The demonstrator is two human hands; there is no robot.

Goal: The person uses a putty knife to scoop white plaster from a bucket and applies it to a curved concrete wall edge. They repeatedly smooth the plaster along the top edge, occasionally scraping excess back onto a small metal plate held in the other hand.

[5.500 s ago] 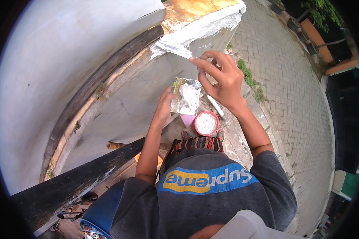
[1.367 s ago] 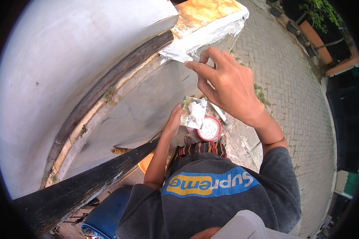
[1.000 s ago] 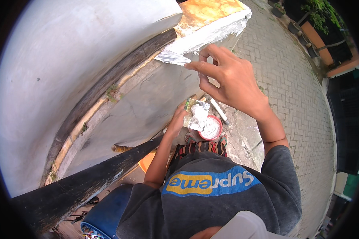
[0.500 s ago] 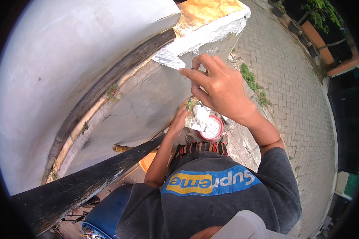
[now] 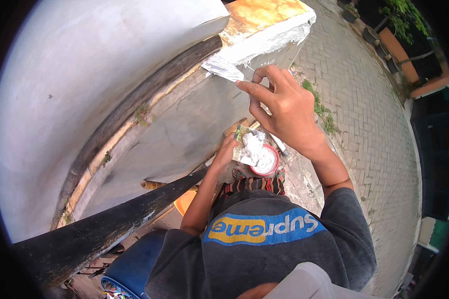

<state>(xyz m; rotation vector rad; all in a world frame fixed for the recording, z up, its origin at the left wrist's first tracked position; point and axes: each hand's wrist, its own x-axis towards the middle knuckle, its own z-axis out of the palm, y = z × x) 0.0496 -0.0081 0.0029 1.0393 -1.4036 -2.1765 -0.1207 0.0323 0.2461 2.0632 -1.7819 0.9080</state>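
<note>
My right hand pinches a thin flat blade smeared with white paste, held against the white-coated edge of a masonry ledge with a yellow-stained top. Lower down, my left hand grips a small square palette with a mound of white paste on it. Beneath the palette sits a red tub of white paste, partly hidden by it, beside my sandalled feet. A white pole lies just right of the tub.
A curved pale wall fills the left, above a dark pole slanting past me. A blue barrel and an orange object are low at left. A paved lane runs along the right, with potted plants beyond.
Since 5.5 seconds ago my left hand and palette have dropped down and rightward. My right hand and blade shifted down-left, then slightly up and right again along the ledge edge in the last half second.
</note>
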